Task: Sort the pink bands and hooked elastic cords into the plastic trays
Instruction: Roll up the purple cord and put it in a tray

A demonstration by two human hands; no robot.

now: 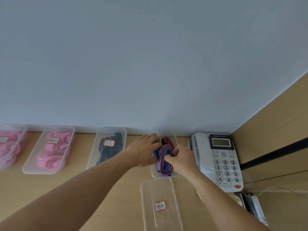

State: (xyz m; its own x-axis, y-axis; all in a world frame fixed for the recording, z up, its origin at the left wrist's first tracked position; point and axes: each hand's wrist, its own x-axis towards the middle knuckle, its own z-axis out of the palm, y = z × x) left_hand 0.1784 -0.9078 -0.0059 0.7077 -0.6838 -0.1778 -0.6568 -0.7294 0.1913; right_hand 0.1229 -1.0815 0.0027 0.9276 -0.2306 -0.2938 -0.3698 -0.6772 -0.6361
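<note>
i'm at the packing step for the hooked elastic cords: both my hands are in the clear tray (155, 175) at the back of the counter (100, 189), just beside the telephone (220, 165). my right hand (182, 160) has its fingers and thumb curled round the purple striped cord (162, 161), which lies folded in a long loop down the tray. my left hand (144, 151) lies flat with its fingers stretched out over the tray's left side, pressing on the blue striped cord (155, 153). a red striped cord (167, 140) sits at the far end; i can't make out the hooks. the pink bands (53, 152) already lie in their own labelled trays well off to my left, and a tray of black cords (108, 147) stands between them and this one. a clear labelled piece (150, 214), a lid or an empty tray, i can't tell which, waits just in front. next, i reckon, the purple loop wants tucking down below the rim while my flat hand keeps the springy bundle from popping out; only then could anything close over it.
</note>
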